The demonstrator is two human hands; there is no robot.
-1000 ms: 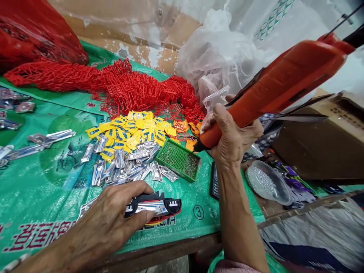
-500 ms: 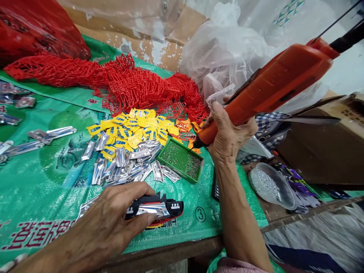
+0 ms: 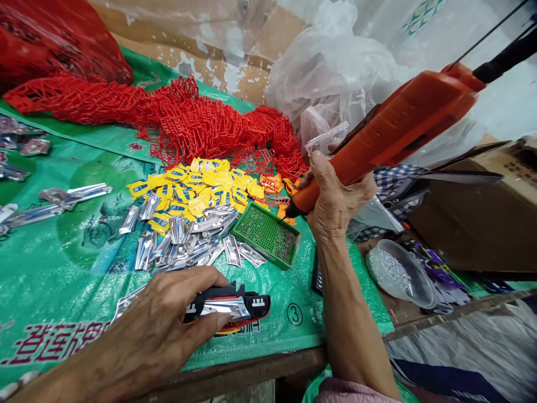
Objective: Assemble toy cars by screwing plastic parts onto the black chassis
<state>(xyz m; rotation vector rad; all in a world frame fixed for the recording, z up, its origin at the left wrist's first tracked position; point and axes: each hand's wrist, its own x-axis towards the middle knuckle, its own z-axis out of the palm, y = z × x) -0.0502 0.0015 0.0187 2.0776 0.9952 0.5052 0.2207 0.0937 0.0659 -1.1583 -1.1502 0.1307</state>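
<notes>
My left hand [image 3: 180, 319] is closed around a small black assembly with a silver plate [image 3: 226, 307] on its face and red and yellow edges below. It is held low over the near part of the green sheet. My right hand [image 3: 335, 196] grips an orange electric screwdriver [image 3: 390, 129], tilted with its tip down and left. That tip reaches into a green screw tray [image 3: 262, 234], whose gridded face carries many tiny screws, gathered mostly at the right end. Silver plates [image 3: 184, 240] lie loose beside the tray, and yellow plastic pieces [image 3: 201, 187] are heaped behind them.
Red plastic lattice frames [image 3: 197, 123] stretch across the back, near a red bag [image 3: 54, 45]. Clear plastic bags [image 3: 331, 61] bulge behind the screwdriver. To the right stand a clear bowl of small metal parts [image 3: 398, 274] and a cardboard box [image 3: 474, 218]. A cord leaves the screwdriver at upper right.
The screwdriver's rear end has shifted slightly left and down, while its tip stays at the screw tray. My left hand keeps its hold on the black assembly.
</notes>
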